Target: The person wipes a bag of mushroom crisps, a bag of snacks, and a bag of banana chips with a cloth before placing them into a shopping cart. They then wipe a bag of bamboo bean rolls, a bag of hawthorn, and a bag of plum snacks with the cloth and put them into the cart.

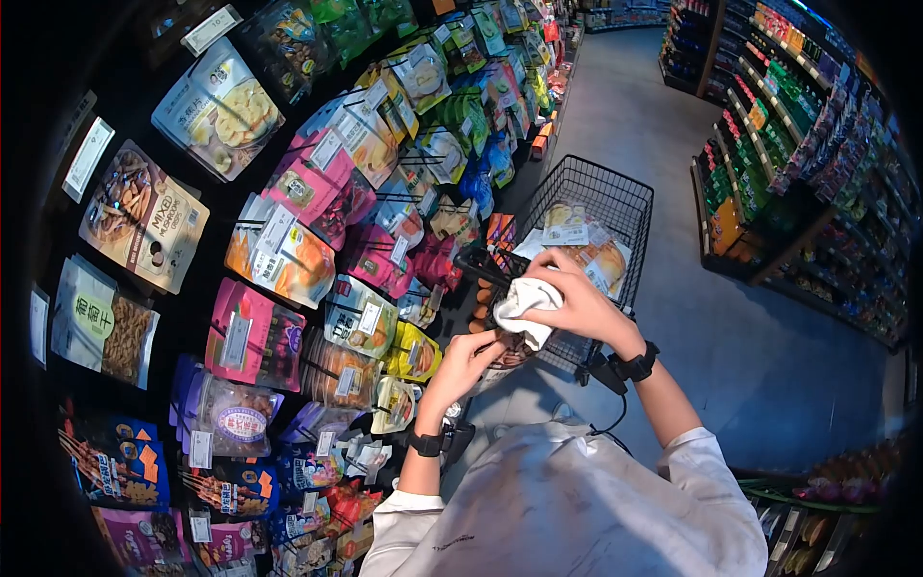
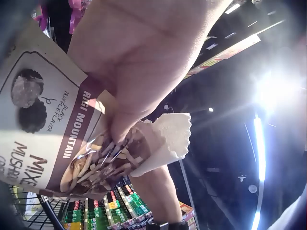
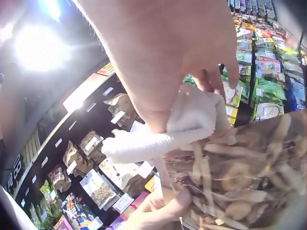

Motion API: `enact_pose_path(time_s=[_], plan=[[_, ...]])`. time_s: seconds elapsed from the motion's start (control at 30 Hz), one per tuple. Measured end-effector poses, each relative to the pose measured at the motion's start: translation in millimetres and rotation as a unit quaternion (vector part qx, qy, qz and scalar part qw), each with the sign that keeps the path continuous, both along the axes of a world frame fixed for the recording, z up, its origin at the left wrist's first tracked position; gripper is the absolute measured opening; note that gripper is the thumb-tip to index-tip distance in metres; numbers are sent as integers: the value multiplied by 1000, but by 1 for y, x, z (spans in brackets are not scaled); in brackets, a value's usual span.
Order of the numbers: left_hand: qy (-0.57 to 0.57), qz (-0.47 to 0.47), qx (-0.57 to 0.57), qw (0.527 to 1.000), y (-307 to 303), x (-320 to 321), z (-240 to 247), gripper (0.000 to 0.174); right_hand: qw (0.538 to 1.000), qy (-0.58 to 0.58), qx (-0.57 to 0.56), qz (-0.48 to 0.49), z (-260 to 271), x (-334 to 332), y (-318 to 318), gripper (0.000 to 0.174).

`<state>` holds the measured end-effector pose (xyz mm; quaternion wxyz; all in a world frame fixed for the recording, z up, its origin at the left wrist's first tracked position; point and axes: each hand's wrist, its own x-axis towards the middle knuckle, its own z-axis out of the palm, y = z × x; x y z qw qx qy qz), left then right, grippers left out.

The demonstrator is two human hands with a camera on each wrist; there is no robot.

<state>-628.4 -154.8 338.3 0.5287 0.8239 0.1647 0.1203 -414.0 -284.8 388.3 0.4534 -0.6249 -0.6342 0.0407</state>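
A bag of mixed mushroom crisps (image 2: 33, 143) is held by my left hand (image 1: 466, 367), with the thumb curled over its printed front in the left wrist view. My right hand (image 1: 582, 300) grips a bunched white cloth (image 1: 527, 302). The cloth lies against the bag's clear window, where sliced mushrooms (image 3: 235, 177) show in the right wrist view. In the head view the cloth and hands cover most of the bag. Both hands are close together, over the near end of a black wire shopping cart (image 1: 642, 207).
Inside the cart lie several snack packages (image 1: 606, 258). Hanging bags of dried snacks (image 1: 279, 250) with price tags fill the shelf wall on the left. Another mixed mushroom crisps bag (image 1: 144, 216) hangs there. A grey floor aisle (image 1: 635, 96) runs ahead, with stocked shelves (image 1: 769, 144) on the right.
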Motion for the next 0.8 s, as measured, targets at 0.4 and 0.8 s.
enact_pose_path(time_s=[0.4,0.8], plan=[[-6,50,-13,999,-1,5,-3,25,975,90,-126,161,-6,-7,5,46],[-19,78,24,997,-4,6,-4,25,978,96,-120,141,-13,-15,4,35]])
